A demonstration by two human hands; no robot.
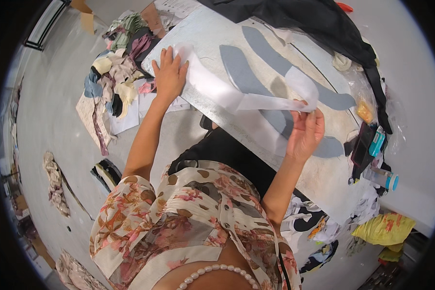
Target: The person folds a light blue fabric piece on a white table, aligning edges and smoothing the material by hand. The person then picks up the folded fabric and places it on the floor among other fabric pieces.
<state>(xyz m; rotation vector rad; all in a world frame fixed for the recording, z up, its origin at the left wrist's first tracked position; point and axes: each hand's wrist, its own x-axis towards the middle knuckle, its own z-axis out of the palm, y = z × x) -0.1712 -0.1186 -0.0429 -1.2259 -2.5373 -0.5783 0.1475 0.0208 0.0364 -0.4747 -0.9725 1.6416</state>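
A sheer white strip, perhaps interfacing [211,84], runs along the near edge of the worktable [204,27]. Its right end is lifted and folded back in my right hand [306,132], pinched between thumb and fingers. At the table's left corner, my left hand [169,78] lies flat with fingers spread, its thumb side against the strip's left end. Two curved blue-grey fabric pieces [235,67] [264,47] lie flat on the table beyond the strip. The raised white part partly covers both of them.
Black cloth [275,12] drapes over the far side. A phone [362,143], a teal box [377,141] and a clear bottle [384,178] sit at the right edge. Fabric scraps [117,69] are heaped at left; a yellow bag [384,229] lies lower right.
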